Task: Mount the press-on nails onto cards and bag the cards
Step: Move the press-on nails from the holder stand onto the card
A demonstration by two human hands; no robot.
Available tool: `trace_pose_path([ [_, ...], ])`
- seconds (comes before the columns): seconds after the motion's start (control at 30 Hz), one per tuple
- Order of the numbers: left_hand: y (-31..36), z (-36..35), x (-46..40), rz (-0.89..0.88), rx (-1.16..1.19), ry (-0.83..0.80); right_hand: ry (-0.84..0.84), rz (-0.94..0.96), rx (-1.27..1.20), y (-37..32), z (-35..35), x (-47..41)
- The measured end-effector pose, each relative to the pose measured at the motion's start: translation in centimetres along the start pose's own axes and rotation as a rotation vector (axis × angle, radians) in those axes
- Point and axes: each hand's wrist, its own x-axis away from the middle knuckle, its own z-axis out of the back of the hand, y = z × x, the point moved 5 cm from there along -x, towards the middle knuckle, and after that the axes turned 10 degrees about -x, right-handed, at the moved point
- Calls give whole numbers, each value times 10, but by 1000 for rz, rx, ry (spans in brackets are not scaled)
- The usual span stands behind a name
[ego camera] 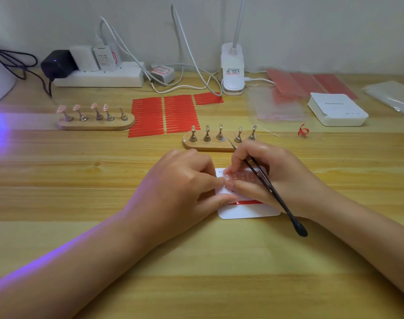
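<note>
A white card [249,212] lies on the wooden table in front of me, with pink press-on nails [242,176] in a row on its upper part and a red tape strip [247,202] lower down. My left hand [184,187] holds the card's left edge, thumb and fingertip pressed down on it. My right hand [274,178] grips black tweezers [272,192] and its fingertips press on the nails. Behind stands a wooden holder [210,145] with bare metal stands. A second holder [95,124] at the left carries several pink nails.
Sheets of red tape strips [164,116] lie mid-table. At the back right lie clear bags [277,107], a stack of white cards [336,109] and more plastic [392,95]. A curled red tape backing [303,130] lies near. A power strip [99,77], cables and a clamp lamp [232,70] line the wall.
</note>
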Motion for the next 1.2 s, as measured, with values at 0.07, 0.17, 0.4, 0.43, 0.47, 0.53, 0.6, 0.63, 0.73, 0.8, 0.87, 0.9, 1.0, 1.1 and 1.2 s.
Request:
trace_pose_path([
  [0.07, -1, 0, 0, -4, 17, -1, 0, -8, -7, 2, 1, 0],
  [0.17, -1, -1, -1, -18, -8, -16, 2, -7, -26, 3, 1, 0],
  [0.4, 2, 1, -5, -91, -78, -19, 8, 26, -20, 3, 1, 1],
  [0.43, 1, 1, -5, -93, -75, -18, 9, 29, -30, 3, 1, 2],
  [0.47, 1, 1, -5, -94, -74, -17, 17, 33, -46, 3, 1, 3],
  [0.53, 2, 1, -5, -89, -74, -16, 53, 52, -80, 2, 3, 4],
  [0.6, 1, 1, -4, -76, -69, -14, 84, 104, -42, 0, 4, 6],
  [0.63, 1, 2, -4, -73, -68, -12, 89, 137, 23, -2, 3, 7],
  [0.73, 1, 1, -4, -72, -56, -16, 86, 190, 127, -5, 0, 7],
  [0.8, 0, 1, -4, -68, -51, -18, 88, 193, 100, -5, 0, 6],
  [0.87, 0, 1, -4, -60, -45, -15, 82, 192, 91, -5, 0, 6],
  [0.9, 0, 1, -4, -55, -39, -11, 77, 191, 97, -5, 0, 5],
  [1.0, -1, 2, -4, -39, -23, -12, 70, 176, 113, -6, 0, 4],
  [1.1, -2, 1, -3, -25, -7, -10, 46, 151, 68, -7, -1, 3],
  [1.2, -3, 1, -3, -18, 9, -19, 31, 138, 58, -7, -1, 2],
])
